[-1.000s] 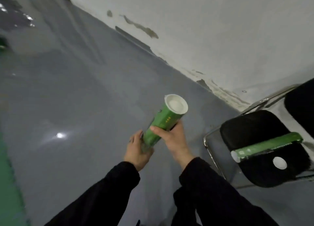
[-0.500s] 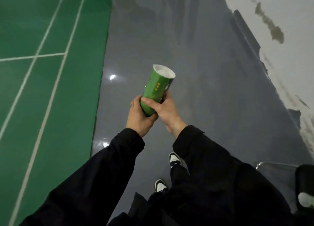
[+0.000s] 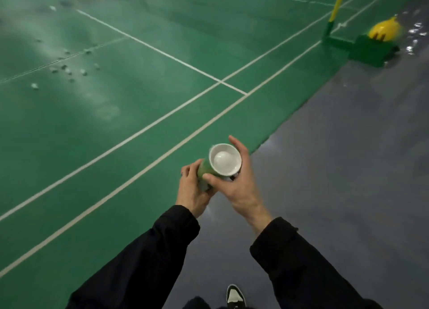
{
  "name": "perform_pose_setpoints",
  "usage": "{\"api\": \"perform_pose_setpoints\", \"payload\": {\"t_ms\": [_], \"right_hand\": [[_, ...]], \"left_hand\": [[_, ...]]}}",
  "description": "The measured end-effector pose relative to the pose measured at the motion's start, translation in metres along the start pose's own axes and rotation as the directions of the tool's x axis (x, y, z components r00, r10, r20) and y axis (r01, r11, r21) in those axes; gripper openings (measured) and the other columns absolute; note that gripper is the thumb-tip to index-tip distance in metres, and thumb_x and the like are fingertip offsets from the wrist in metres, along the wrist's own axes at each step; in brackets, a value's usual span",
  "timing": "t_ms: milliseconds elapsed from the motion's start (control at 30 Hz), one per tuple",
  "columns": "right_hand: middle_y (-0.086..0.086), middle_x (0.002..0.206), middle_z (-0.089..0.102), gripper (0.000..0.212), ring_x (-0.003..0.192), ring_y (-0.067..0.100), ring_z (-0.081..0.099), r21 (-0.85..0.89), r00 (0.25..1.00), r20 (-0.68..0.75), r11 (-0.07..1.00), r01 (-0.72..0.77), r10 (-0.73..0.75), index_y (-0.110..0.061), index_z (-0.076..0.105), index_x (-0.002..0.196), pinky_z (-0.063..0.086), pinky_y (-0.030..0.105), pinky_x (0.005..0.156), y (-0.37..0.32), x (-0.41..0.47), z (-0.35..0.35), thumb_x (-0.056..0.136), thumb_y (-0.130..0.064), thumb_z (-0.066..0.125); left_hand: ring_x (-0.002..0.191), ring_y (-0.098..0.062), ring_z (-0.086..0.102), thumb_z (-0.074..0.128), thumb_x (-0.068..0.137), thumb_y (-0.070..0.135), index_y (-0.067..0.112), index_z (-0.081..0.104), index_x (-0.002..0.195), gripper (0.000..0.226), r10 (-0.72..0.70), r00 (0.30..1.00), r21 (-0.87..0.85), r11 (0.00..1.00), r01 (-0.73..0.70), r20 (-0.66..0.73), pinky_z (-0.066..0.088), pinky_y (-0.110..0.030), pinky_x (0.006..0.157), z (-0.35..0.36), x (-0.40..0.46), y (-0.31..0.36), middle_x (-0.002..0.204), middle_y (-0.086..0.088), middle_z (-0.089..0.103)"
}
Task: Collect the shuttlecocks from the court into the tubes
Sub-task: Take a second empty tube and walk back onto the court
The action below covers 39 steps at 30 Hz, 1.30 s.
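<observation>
I hold a green shuttlecock tube in front of me, its white end pointing up toward the camera. My left hand grips the tube's lower part from the left. My right hand holds it near the white end, thumb across the front and fingers reaching up behind the rim. Several white shuttlecocks lie scattered on the green court far off at the upper left.
White court lines cross the green floor. A yellow net post on a green base with a yellow weight stands at the upper right. Grey floor runs along the court's right side. My shoe shows at the bottom.
My view has swung from the wall and the chair to the court, so the shuttlecocks and net post have come into sight. The tube has tipped so that its white end faces me.
</observation>
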State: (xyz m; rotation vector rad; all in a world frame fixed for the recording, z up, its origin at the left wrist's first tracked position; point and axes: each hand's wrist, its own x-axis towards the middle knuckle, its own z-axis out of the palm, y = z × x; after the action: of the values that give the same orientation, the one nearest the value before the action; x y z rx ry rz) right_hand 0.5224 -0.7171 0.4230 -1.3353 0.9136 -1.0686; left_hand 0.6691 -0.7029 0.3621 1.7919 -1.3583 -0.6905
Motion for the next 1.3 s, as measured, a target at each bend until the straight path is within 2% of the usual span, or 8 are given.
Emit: {"api": "perform_pose_setpoints", "payload": {"t_ms": [133,233,400,500,633,800,1100,1300], "right_hand": [[-0.019,0.125,0.057,0.077,0.116,0.005,0.061,-0.006,0.993,0.097,0.998,0.066,-0.066,-0.033,0.047,0.136,0.057,0.028,0.094,-0.006,0.042,0.051,0.074,-0.021,0.091],[-0.004,0.12,0.06,0.063,0.105,0.008,0.065,0.134,0.999,-0.038,0.991,0.0,0.006,-0.028,0.049,0.131,0.059,0.03,0.088,0.002,0.077,0.081,0.081,-0.02,0.086],[0.008,0.139,0.053,0.059,0.122,0.033,0.06,0.462,0.894,-0.067,0.809,-0.365,0.442,-0.04,0.046,0.143,0.063,0.052,0.083,0.046,0.153,0.11,0.091,-0.031,0.073],[0.02,0.139,0.053,0.055,0.121,0.039,0.059,0.501,0.791,0.034,0.675,-0.542,0.611,-0.02,0.052,0.141,0.063,0.053,0.079,0.082,0.202,0.139,0.091,-0.033,0.071],[0.027,0.135,0.06,0.054,0.119,0.04,0.062,0.452,0.664,0.12,0.555,-0.698,0.738,-0.008,0.053,0.138,0.06,0.05,0.081,0.123,0.278,0.196,0.095,-0.038,0.067],[0.017,0.162,0.033,0.064,0.147,0.038,0.035,0.094,0.516,0.083,0.509,-0.856,0.853,-0.021,0.036,0.153,0.035,0.056,0.117,0.154,0.36,0.267,0.097,-0.032,0.065],[0.004,0.149,0.049,0.055,0.13,0.028,0.052,-0.152,0.664,0.239,0.702,-0.696,0.709,-0.026,0.039,0.154,0.046,0.047,0.108,0.146,0.489,0.441,0.102,-0.029,0.058],[-0.002,0.134,0.061,0.042,0.118,0.014,0.062,-0.115,0.756,0.471,0.881,-0.459,0.455,-0.03,0.054,0.137,0.053,0.041,0.1,0.139,0.629,0.573,0.099,-0.046,0.06]], "left_hand": [[0.122,-0.019,0.045,0.085,0.076,0.013,0.016,0.047,0.145,0.079,-0.082,0.978,0.043,0.995,0.092,-0.191,0.038,-0.031,0.108,-0.054,0.022,-0.028,0.133,-0.009,0.046],[0.14,-0.025,0.037,0.069,0.081,-0.002,0.013,0.036,0.153,0.081,-0.27,0.882,-0.075,0.962,0.262,-0.386,0.026,-0.03,0.119,-0.091,0.029,-0.054,0.15,-0.014,0.036],[0.148,-0.036,0.029,0.078,0.089,0.026,0.016,0.018,0.16,0.093,-0.791,0.374,-0.7,0.607,0.375,-0.485,0.027,-0.048,0.122,-0.164,0.052,-0.143,0.163,-0.019,0.021],[0.134,-0.038,0.048,0.075,0.092,0.024,0.029,0.018,0.156,0.086,-0.826,0.462,-0.914,0.398,0.071,-0.324,0.042,-0.062,0.108,-0.197,0.093,-0.182,0.154,-0.012,0.041],[0.119,-0.034,0.061,0.077,0.084,0.018,0.023,0.043,0.148,0.073,-0.828,0.512,-0.973,0.169,-0.16,-0.228,0.054,-0.054,0.091,-0.242,0.167,-0.204,0.135,-0.013,0.062],[0.123,-0.029,0.062,0.081,0.082,0.011,0.015,0.055,0.137,0.061,-0.743,0.553,-0.911,0.404,-0.08,-0.378,0.056,-0.051,0.095,-0.304,0.259,-0.229,0.132,-0.008,0.066],[0.112,-0.003,0.06,0.09,0.072,0.005,0.035,0.046,0.127,0.077,-0.375,0.73,-0.444,0.889,0.108,-0.572,0.05,-0.026,0.099,-0.385,0.394,-0.268,0.124,0.01,0.06],[0.114,0.0,0.054,0.086,0.071,-0.001,0.027,0.043,0.133,0.08,-0.14,0.79,-0.046,0.989,0.14,-0.597,0.041,-0.01,0.096,-0.457,0.521,-0.348,0.125,0.003,0.054]]}}
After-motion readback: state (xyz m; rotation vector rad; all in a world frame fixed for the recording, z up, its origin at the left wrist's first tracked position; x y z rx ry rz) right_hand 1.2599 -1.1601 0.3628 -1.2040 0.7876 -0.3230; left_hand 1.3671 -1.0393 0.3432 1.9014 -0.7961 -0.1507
